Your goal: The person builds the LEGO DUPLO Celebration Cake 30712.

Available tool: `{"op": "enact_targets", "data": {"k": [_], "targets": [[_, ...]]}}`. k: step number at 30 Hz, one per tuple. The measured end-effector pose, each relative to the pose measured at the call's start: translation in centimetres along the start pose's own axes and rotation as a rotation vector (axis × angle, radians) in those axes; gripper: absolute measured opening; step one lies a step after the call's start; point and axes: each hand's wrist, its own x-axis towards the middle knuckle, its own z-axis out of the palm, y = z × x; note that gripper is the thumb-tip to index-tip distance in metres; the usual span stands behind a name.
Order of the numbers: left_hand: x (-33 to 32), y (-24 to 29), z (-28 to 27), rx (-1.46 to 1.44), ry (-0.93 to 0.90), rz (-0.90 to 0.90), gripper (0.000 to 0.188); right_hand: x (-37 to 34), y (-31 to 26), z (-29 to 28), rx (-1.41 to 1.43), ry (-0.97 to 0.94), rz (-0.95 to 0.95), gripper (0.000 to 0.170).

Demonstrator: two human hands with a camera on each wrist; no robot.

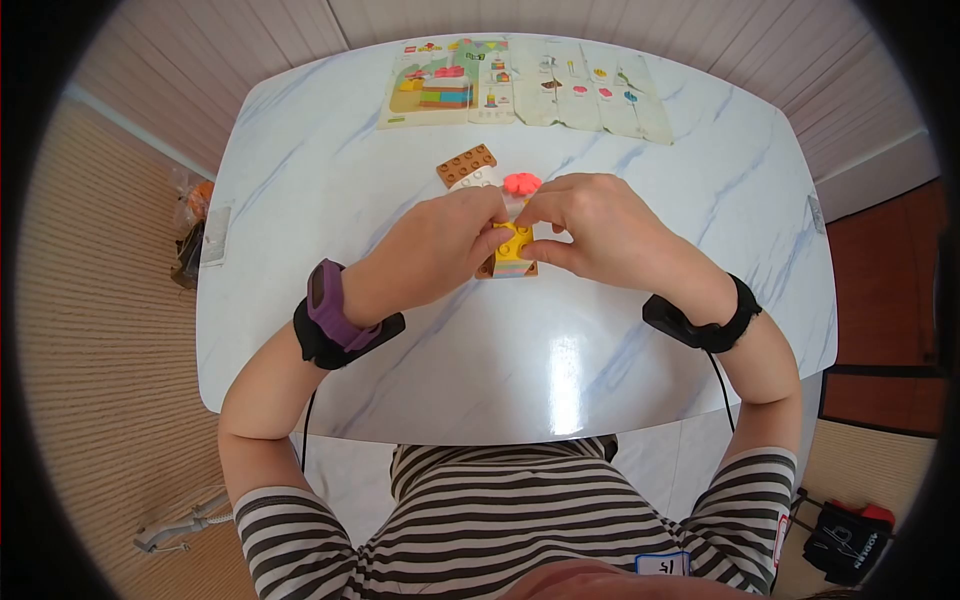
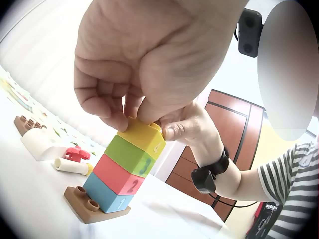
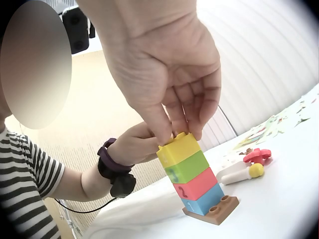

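Observation:
A tower of toy building blocks stands on a small brown studded plate (image 2: 89, 211). From the bottom come a blue block (image 2: 107, 195) marked 1, a red block (image 2: 117, 175) marked 2, a green block (image 2: 128, 155) marked 3 and a yellow block (image 2: 142, 134) marked 4. My left hand (image 1: 435, 245) pinches the yellow block at its upper edges between thumb and fingers. From the other side my right hand (image 1: 605, 228) pinches the same block, its thumb on the near face and its fingers at the far edge.
Beyond the tower lie a red flower-shaped piece (image 3: 257, 155), a white stick with a yellow end (image 3: 237, 176), a white curved piece (image 2: 42, 144) and a brown studded block (image 1: 467, 165). A creased picture sheet (image 1: 590, 90) is spread at the table's far edge.

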Motion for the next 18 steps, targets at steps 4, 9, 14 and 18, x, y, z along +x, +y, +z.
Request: {"op": "enact_targets", "data": {"k": [4,9,14,18], "targets": [[-0.02,0.05,-0.01,0.012,-0.007,-0.003,0.012,-0.09,-0.01,0.12,-0.012,0.011,-0.011,0.017],[-0.08,-0.15,0.20,0.025,0.005,0.006,0.012,-0.05,0.06,0.16,-0.011,0.020,-0.018,0.017],[-0.09,0.39,-0.09,-0.037,-0.030,-0.058,0.011,0.02,0.08,0.06,-0.012,0.028,-0.032,0.017],[-0.06,0.48,-0.13,-0.022,-0.025,-0.045,0.013,0.00,0.24,0.14,-0.024,0.029,-0.042,0.018]]}}
